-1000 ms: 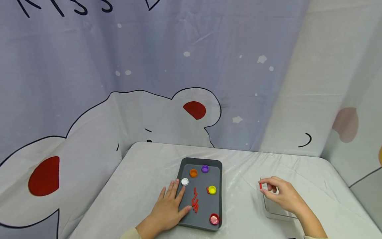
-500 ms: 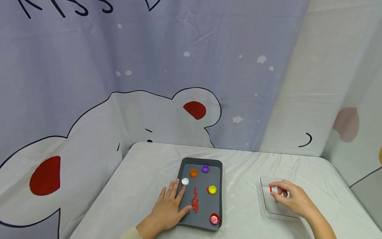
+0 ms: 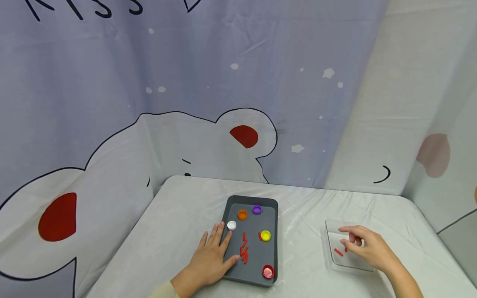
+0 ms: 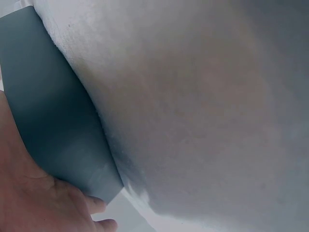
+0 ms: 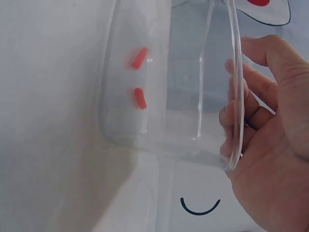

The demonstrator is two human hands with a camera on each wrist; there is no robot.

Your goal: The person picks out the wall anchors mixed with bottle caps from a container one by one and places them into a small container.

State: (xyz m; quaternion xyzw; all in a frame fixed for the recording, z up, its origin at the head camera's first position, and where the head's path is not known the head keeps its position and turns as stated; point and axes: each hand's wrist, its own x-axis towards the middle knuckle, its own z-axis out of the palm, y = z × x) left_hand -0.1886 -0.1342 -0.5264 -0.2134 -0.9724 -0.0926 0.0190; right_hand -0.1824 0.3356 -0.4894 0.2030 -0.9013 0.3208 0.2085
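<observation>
My left hand (image 3: 210, 260) rests with straight, spread fingers on the left rim of the grey tray (image 3: 257, 280). Several short red sticks (image 3: 244, 250) lie in the tray near its thumb. Over the clear plastic box (image 3: 350, 269) hovers my right hand (image 3: 369, 247), thumb and forefinger apart with nothing between them. Two red sticks (image 5: 140, 58) lie on the box floor, seen through its wall in the right wrist view. The left wrist view shows part of the left hand (image 4: 43, 203) against the tray's dark side (image 4: 58, 106).
In the tray stand an orange cap (image 3: 242, 215), a purple cap (image 3: 256, 210), a white cap (image 3: 231, 225), a yellow cap (image 3: 265, 236) and a red cap (image 3: 268, 272). White cloth (image 3: 302, 248) covers the table between tray and box. A printed curtain (image 3: 208, 74) hangs behind.
My right hand has moved right over the clear box and let go of the red stick it pinched, which now lies inside. The left hand stays on the tray.
</observation>
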